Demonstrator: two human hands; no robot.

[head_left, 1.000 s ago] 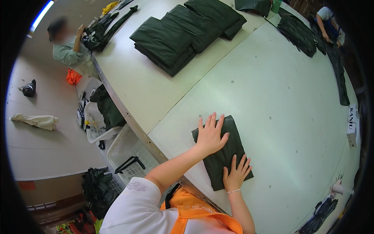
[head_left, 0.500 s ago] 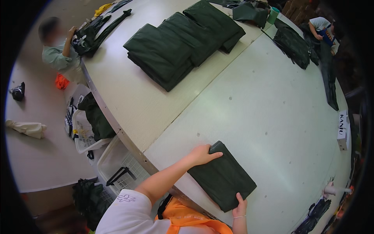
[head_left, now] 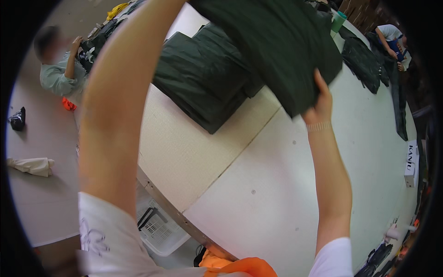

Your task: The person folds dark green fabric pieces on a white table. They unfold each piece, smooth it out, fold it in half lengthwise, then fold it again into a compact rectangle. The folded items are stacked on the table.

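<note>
A folded dark green garment or cloth (head_left: 286,51) is raised at the top of the view, slightly blurred and cut off by the upper edge. My right hand (head_left: 320,102) grips its lower right corner, thumb on the upper face and the other fingers mostly hidden behind it. My left arm stretches up past the top edge, so the hand at its end is out of sight. Behind and below the raised bundle lies a pile of similar dark green folded pieces (head_left: 198,78) on the table (head_left: 267,221), partly covered by the bundle.
Dark garments (head_left: 362,64) lie along the right edge, near a white box (head_left: 410,164) and a green cup (head_left: 339,21). One co-worker (head_left: 60,74) stands far left, another (head_left: 392,44) far right. A white plastic basket (head_left: 159,231) sits below the table's left edge.
The folded green bundle has been lifted off the near table and carried forward to above the pile. Both arms now reach far out, and my left hand has left the view.
</note>
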